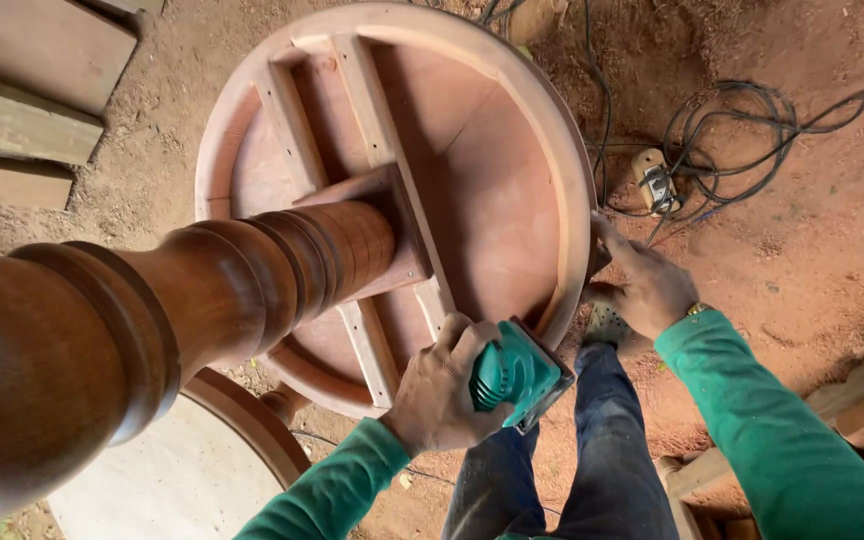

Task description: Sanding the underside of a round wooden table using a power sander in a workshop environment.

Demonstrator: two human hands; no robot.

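Left grip (pixel 444 385) is wrapped tight around the green electric sander (pixel 518 373), whose pad presses on the rim of the upturned round wooden table (pixel 512 170) just above that grip; the right grip (pixel 645 283) lies spread and flat against the table's outer edge, steadying it, with nothing pinched in it. As a judgement, sanding is mid-way: the broad underside and rim look pale, bare and even, while the turned pedestal leg (pixel 192 300) rising left of the left grip looks dark and glossy, so the rim near the sander seems the part in hand and how much of the far edge remains cannot be told. Counted from largest down: one upturned table with one pedestal leg and two crossing braces beneath its top; one more round top (pixel 167 470) low and left of the left grip; several stacked planks (pixel 22 110) far up and left; one tangle of black cable (pixel 742 130) above the right grip, with one small socket box (pixel 655 183) just over it; one sander.
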